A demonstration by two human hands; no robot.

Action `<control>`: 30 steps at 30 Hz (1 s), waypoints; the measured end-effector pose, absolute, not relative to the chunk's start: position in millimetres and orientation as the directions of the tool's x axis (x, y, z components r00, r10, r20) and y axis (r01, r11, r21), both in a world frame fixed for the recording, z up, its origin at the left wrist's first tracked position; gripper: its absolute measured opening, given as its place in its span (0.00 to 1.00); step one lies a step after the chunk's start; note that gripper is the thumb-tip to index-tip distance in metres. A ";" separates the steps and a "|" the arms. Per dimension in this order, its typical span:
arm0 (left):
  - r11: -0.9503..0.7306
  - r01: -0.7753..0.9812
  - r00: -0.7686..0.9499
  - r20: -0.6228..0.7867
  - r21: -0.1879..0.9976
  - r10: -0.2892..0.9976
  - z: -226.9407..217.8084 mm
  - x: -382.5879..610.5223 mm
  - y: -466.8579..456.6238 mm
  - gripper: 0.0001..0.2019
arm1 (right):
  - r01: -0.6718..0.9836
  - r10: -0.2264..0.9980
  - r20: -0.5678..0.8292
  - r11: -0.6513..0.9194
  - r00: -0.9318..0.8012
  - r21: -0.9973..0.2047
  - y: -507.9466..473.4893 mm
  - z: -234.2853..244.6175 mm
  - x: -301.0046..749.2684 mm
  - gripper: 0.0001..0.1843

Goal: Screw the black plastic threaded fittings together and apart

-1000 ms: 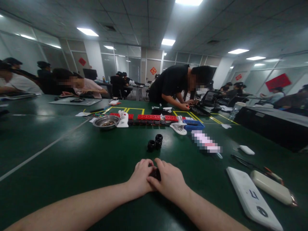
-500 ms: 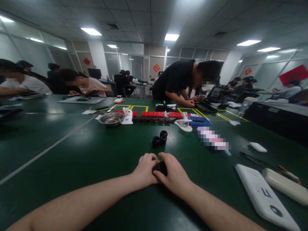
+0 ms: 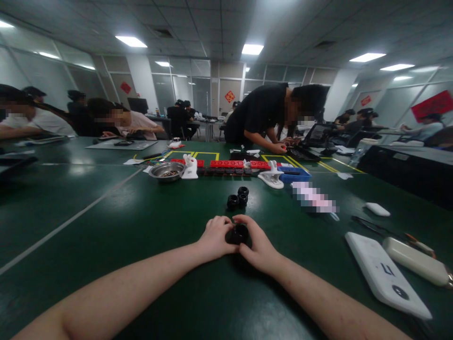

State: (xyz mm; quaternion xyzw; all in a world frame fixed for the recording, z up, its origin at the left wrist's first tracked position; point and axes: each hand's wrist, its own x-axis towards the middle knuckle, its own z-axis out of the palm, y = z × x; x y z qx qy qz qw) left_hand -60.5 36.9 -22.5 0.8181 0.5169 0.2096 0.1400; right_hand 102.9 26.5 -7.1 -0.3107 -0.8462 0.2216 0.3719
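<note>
Between my two hands is a black, round, hollow plastic part [image 3: 241, 233], its open end facing up, low over the green table. From the left, my left hand [image 3: 215, 236] grips it with thumb and fingers. My right hand [image 3: 260, 245] curves around its right side, index finger at the far rim and thumb at the near rim. Just beyond my hands, a small cluster of similar black ribbed round parts [image 3: 232, 201] stands on the table.
Farther back are a metal bowl [image 3: 167, 172] of small pieces, white clamps [image 3: 272, 175], a red strip [image 3: 226, 164] and a blue tray [image 3: 293, 174]. To the right lie a white device [image 3: 387, 274] and a cream-coloured one [image 3: 415, 262]. Across the table a person in black [image 3: 262, 113] bends over their work.
The black part has turned so that its round opening shows upward. My right hand's fingers have spread wider around it, and its thumb has shifted right. The view has tilted slightly.
</note>
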 end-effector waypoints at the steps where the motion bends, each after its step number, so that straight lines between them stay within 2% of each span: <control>1: -0.427 0.787 0.380 0.194 0.446 0.904 -21.8 -60.9 37.3 0.22 | 0.345 0.671 0.514 0.728 -0.534 -0.592 27.3 -7.9 103.6 0.33; 3: -0.430 0.783 0.387 0.189 0.450 0.902 -20.1 -61.8 37.3 0.24 | 0.390 0.683 0.563 0.729 -0.465 -0.562 34.5 -10.6 106.1 0.33; 6: -0.443 0.773 0.402 0.189 0.455 0.896 -17.7 -62.9 36.2 0.26 | 0.544 0.761 0.582 0.629 -0.286 -0.555 59.8 -17.1 112.2 0.22; 9: -0.445 0.767 0.405 0.190 0.462 0.894 -16.1 -63.4 35.2 0.28 | 0.593 0.797 0.503 0.592 -0.334 -0.545 91.1 -22.7 117.2 0.13; 17: -0.432 0.759 0.405 0.166 0.486 0.899 -16.6 -64.6 35.9 0.29 | 0.502 0.771 0.391 0.629 -0.503 -0.593 125.4 -27.9 97.8 0.18; 26: -0.420 0.754 0.401 0.153 0.505 0.903 -15.7 -63.4 37.7 0.30 | 0.442 0.788 0.382 0.596 -0.482 -0.671 156.6 -33.9 87.0 0.19; 30: -0.416 0.757 0.400 0.146 0.504 0.905 -15.8 -63.5 37.8 0.30 | 0.422 0.817 0.425 0.569 -0.390 -0.706 157.5 -31.6 88.6 0.12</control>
